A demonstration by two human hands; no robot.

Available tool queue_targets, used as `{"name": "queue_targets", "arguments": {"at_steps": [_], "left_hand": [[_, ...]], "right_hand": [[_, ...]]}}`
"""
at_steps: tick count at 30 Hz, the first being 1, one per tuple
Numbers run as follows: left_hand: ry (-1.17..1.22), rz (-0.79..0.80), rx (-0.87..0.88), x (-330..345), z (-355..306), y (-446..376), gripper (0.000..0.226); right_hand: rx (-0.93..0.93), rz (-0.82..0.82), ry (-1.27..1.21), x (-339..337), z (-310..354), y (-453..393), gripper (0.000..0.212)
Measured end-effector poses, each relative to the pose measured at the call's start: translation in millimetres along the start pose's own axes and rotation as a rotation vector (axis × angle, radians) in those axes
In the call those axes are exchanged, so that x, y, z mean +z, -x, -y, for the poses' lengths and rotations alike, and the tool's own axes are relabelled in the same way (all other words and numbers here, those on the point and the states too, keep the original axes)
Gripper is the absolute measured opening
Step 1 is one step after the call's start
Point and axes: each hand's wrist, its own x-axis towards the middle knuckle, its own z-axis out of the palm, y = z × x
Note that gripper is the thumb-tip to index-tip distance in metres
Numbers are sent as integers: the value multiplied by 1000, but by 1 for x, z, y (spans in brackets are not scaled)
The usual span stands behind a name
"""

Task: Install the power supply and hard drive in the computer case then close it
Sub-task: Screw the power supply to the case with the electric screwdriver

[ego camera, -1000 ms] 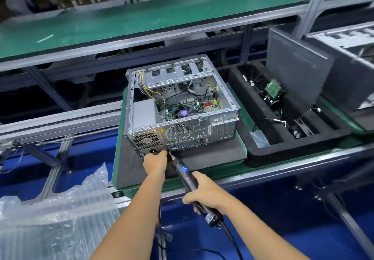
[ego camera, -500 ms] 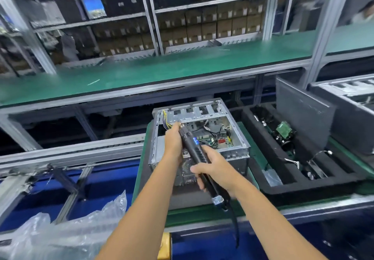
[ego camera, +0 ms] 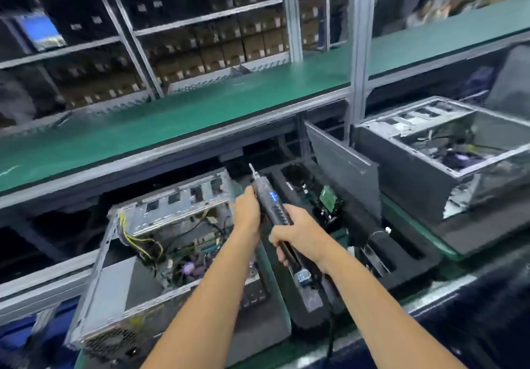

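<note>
Head view: open grey metal computer case lies left of the black electric screwdriver. Left hand curls against the screwdriver's upper barrel; right hand grips its middle. Right of the screwdriver sit a black foam tray and a second open case.

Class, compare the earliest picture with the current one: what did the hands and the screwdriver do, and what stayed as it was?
The electric screwdriver left the computer case rear panel and was lifted, tip now pointing up. The left hand left the panel and now touches the tool near its tip. The right hand kept its grip; the case stayed open.
</note>
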Motion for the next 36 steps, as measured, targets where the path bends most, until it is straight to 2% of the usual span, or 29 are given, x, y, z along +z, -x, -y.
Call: {"name": "queue_targets", "arguments": {"at_steps": [5, 10, 15, 17, 19, 20, 21, 23, 24, 25, 27, 28, 29, 30, 31, 32, 36], "left_hand": [[-70, 46, -81, 98, 31, -55, 29], [-478, 143, -158, 151, 67, -94, 20], [-815, 277, -173, 172, 110, -114, 19], [-946, 409, -180, 177, 119, -119, 17], [-1041, 633, -267, 183, 121, -112, 20], [-1050, 712, -289, 189, 122, -109, 25], [-986, 714, -304, 196, 121, -102, 33], [-1110, 658, -72, 208, 122, -98, 40], [-1170, 720, -25, 210, 125, -99, 37], [-1262, 842, -75, 211, 123, -99, 32], [-1284, 937, -418, 205, 123, -99, 17], [-1375, 1005, -464, 202, 123, -98, 13], [-1436, 1052, -535, 202, 123, -95, 27], [-1532, 1148, -574, 203, 122, -89, 42], [-1528, 1189, -635, 206, 121, -79, 51], [-1510, 1217, -675, 208, 124, -75, 54], [-1453, 1230, -632, 213, 126, -59, 57]], "right_hand": [[102, -73, 81, -103, -15, -47, 23], [183, -105, 128, -171, -28, -79, 24], [245, -122, 135, -201, -36, -102, 27], [264, -143, 170, -207, -40, -110, 20], [295, -162, 198, -211, -43, -116, 18], [313, -171, 196, -213, -44, -119, 18], [332, -182, 189, -216, -44, -122, 17], [358, -200, 173, -219, -44, -127, 17], [360, -199, 163, -220, -44, -129, 17], [359, -191, 152, -221, -44, -131, 18], [359, -176, 139, -222, -45, -134, 21], [363, -172, 125, -221, -45, -135, 22], [369, -168, 104, -219, -46, -136, 22], [371, -162, 85, -217, -46, -136, 23], [369, -156, 76, -215, -46, -137, 23], [364, -150, 76, -213, -47, -138, 23], [348, -147, 81, -209, -46, -137, 23]]}}
